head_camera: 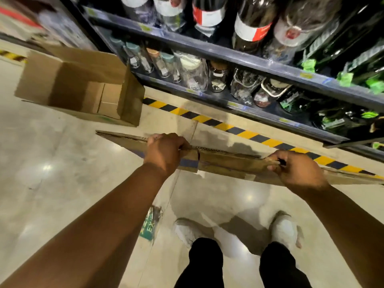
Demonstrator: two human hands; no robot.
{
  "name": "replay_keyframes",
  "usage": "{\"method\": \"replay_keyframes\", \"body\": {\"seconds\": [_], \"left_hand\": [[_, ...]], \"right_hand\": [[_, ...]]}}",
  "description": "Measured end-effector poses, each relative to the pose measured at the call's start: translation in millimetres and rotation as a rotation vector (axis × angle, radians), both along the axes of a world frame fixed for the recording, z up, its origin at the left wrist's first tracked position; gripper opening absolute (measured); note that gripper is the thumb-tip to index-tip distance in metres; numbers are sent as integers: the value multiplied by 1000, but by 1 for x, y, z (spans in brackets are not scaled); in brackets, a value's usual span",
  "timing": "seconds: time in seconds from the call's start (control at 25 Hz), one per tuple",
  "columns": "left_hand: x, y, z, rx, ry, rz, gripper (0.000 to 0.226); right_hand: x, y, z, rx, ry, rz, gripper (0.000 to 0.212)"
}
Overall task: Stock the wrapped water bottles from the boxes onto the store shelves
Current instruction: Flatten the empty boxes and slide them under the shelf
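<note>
So my left grip [166, 151] is clamped over the top edge of a flattened cardboard box [228, 163], fingers curled down over the far side, knuckles up. My right grip [299, 171] has the same piece further along to the right, thumb and fingers pinched tight on that top edge. The cardboard runs edge-on between the two, held up off the floor [52, 152], with a bit of blue print showing just under my left hand and the corrugated edge facing up. Straight down below it are my white shoes [187, 229] and dark trousers, plus a green sticker [148, 227] on the floor near my left foot. Off to the left, well apart from what I'm holding, a second open box [83, 86] sits on the floor with its flaps up and its bare cardboard bottom showing. A yellow-and-black hazard stripe [207, 119] runs along the floor at the foot of the shelves [228, 57]. The wrapped water bottles [193, 73] are on the lower shelf, clear ones in shiny plastic, standing in a row just behind that open box's right flap. It's blurry so I can't count them. Above them are dark bottles with red-and-white labels [251, 23], and green bottles [353, 59] fill the shelf space to the right.
</note>
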State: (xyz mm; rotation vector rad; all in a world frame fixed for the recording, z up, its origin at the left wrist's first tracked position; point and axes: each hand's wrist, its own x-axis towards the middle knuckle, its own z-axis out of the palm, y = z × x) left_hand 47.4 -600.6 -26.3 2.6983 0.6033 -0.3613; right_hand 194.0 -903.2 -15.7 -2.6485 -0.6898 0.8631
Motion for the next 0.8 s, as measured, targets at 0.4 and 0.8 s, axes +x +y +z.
{"method": "replay_keyframes", "body": {"seconds": [0.4, 0.8], "left_hand": [[74, 66, -24, 30, -18, -74, 22], [169, 139, -73, 64, 74, -106, 24]], "right_hand": [[50, 79, -26, -222, -86, 42, 19], [123, 151, -96, 6, -219, -78, 15]]}}
